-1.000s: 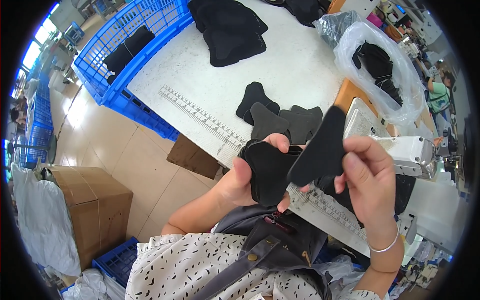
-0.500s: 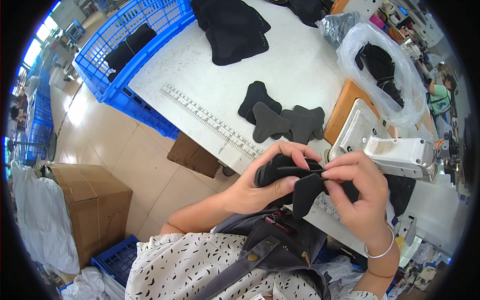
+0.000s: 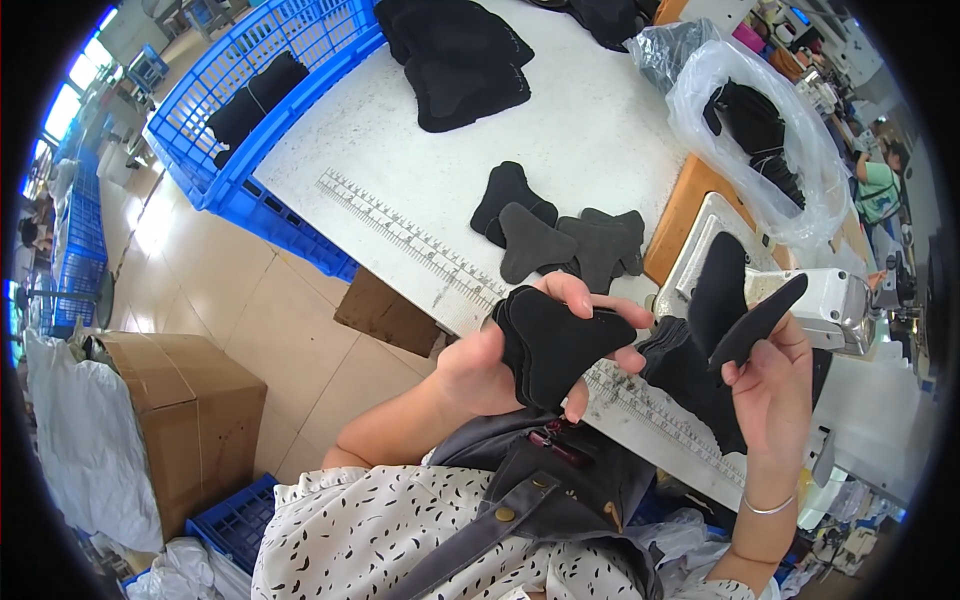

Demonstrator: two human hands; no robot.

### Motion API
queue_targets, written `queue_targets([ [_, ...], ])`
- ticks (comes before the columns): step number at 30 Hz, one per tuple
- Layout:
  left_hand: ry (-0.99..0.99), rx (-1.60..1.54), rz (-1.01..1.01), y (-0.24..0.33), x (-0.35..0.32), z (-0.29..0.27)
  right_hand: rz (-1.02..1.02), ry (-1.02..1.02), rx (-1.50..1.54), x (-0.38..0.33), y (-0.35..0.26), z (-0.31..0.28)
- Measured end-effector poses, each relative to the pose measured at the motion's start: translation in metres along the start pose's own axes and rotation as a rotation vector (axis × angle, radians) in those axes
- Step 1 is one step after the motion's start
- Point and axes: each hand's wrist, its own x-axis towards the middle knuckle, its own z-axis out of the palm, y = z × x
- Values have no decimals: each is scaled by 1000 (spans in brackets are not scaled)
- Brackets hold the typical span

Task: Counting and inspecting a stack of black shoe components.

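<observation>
My left hand [image 3: 480,365] is closed round a stack of black three-lobed fabric pieces [image 3: 565,345], held over the table's near edge. To the right, my right hand [image 3: 775,385] pinches a black fabric piece [image 3: 735,310] by its lower part; two lobes stand up in a V, and whether it is one piece or two I cannot tell. It is apart from the stack, in front of the white sewing machine [image 3: 790,295]. Between my hands lies another pile of black pieces [image 3: 690,385]. Beyond the left hand, several dark grey and black three-lobed pieces [image 3: 535,240] lie on the table.
A ruler strip [image 3: 410,240] runs along the white table [image 3: 330,130]. Larger black fabric pieces [image 3: 465,80] lie at the back, beside a blue plastic crate [image 3: 190,180]. A clear bag [image 3: 690,110] with black pieces stands at the right rear. A cardboard box [image 3: 200,420] is on the left.
My right hand has moved right and up, away from the left hand, with a fabric piece in its fingers. The left hand has turned, so the stack's flat face shows.
</observation>
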Motion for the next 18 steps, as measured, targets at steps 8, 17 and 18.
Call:
queue_targets([
  [8, 79, 183, 11, -2, -4, 2, 155, -49, 82, -16, 14, 16],
  [17, 392, 387, -211, 4, 3, 28, -308, -303, -613, -10, -15, 16],
  [18, 471, 457, -240, 4, 3, 29, -372, -387, -817, -9, -20, 14],
])
